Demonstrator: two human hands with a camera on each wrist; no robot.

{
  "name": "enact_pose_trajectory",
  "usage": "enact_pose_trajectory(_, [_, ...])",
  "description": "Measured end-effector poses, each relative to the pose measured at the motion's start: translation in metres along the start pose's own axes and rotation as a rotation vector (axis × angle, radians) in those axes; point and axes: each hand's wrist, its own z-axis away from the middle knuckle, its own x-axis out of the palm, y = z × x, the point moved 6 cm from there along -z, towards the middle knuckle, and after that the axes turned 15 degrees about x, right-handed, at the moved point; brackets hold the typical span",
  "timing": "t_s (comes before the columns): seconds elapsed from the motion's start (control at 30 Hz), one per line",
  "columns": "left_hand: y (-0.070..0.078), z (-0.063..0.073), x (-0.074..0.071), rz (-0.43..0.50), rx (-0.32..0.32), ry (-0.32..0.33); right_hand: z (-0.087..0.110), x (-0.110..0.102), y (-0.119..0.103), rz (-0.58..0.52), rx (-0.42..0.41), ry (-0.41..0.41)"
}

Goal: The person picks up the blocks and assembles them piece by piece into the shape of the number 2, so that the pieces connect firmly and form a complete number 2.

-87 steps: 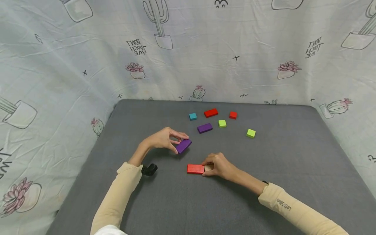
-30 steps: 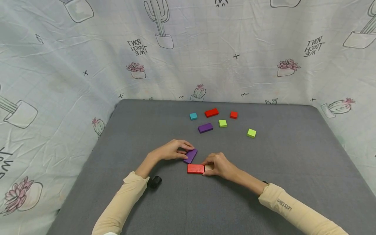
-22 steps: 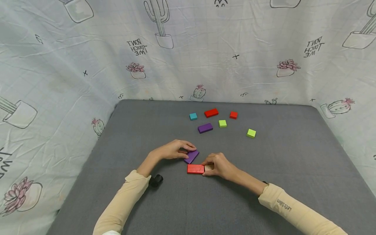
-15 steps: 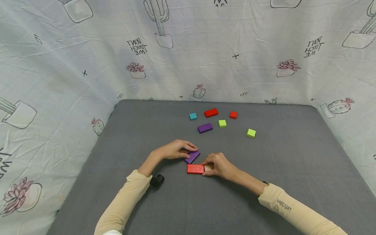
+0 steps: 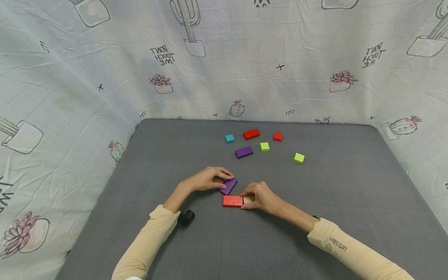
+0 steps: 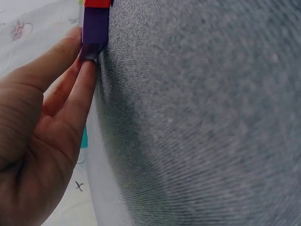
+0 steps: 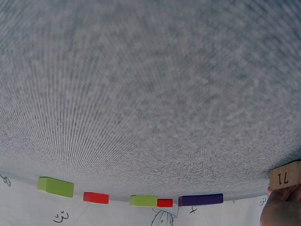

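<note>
My left hand pinches a purple oblong block between thumb and fingertips. The block lies at a slant, its near corner right by the back edge of a red oblong block; whether they touch I cannot tell. With thumb and fingers, my right hand holds a bare-wood block against the red block's right end. The fingers partly cover this wooden block; in the right wrist view the wooden block shows dark printed characters on one face.
Farther back on the grey table lie another purple block, a blue block, a red oblong block, a small red block and two green blocks, one nearer the middle. A patterned cloth hangs behind.
Since the earliest frame, my left hand has brought the purple block rightward and nearer to the red block. Over the last second it has only turned slightly. My right hand has stayed put.
</note>
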Motion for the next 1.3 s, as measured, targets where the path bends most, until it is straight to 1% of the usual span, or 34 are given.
enact_pose_trajectory(0.03, [0.000, 0.000, -0.001, -0.004, 0.002, -0.001, 0.000, 0.000, 0.000, 0.001, -0.004, 0.001])
enact_pose_trajectory(0.1, [0.002, -0.001, -0.002, -0.043, 0.018, 0.004, 0.000, 0.000, 0.001, 0.006, -0.014, 0.006])
enact_pose_trajectory(0.17, [0.007, 0.000, -0.006, -0.089, 0.027, 0.034, 0.000, 0.001, 0.000, 0.010, -0.021, 0.006])
enact_pose_trajectory(0.23, [0.016, 0.001, -0.009, -0.156, 0.041, 0.075, -0.001, 0.001, 0.000, 0.010, -0.021, 0.004])
enact_pose_trajectory(0.3, [0.028, 0.003, -0.009, -0.225, 0.047, 0.109, -0.001, 0.001, 0.000, 0.010, -0.015, 0.001])
enact_pose_trajectory(0.4, [0.044, 0.005, -0.003, -0.329, 0.037, 0.117, -0.002, 0.001, 0.000, 0.014, 0.000, -0.001])
enact_pose_trajectory(0.43, [0.047, 0.006, 0.000, -0.354, 0.026, 0.112, -0.003, 0.001, 0.000, 0.016, 0.003, -0.002])
enact_pose_trajectory(0.5, [0.048, 0.007, 0.007, -0.391, -0.014, 0.108, -0.003, 0.001, 0.000, 0.020, 0.004, -0.001])
enact_pose_trajectory(0.67, [0.049, 0.010, 0.015, -0.390, -0.082, 0.149, -0.003, 0.000, -0.002, 0.026, -0.011, 0.005])
enact_pose_trajectory(0.8, [0.050, 0.010, 0.015, -0.383, -0.098, 0.183, -0.003, -0.002, -0.003, 0.055, -0.019, 0.014])
enact_pose_trajectory(0.87, [0.051, 0.010, 0.015, -0.382, -0.094, 0.194, -0.004, -0.003, -0.004, 0.074, -0.013, 0.008])
enact_pose_trajectory(1.03, [0.051, 0.009, 0.015, -0.381, -0.096, 0.201, -0.008, -0.002, -0.002, 0.096, 0.021, -0.043])
enact_pose_trajectory(1.1, [0.051, 0.009, 0.015, -0.379, -0.109, 0.195, -0.009, -0.003, -0.002, 0.091, 0.033, -0.067])
enact_pose_trajectory(1.2, [0.052, 0.008, 0.016, -0.389, -0.117, 0.183, -0.010, -0.013, -0.004, 0.103, 0.051, -0.079])
enact_pose_trajectory(1.3, [0.052, 0.008, 0.017, -0.394, -0.119, 0.179, -0.014, -0.039, 0.001, 0.156, 0.080, -0.035])
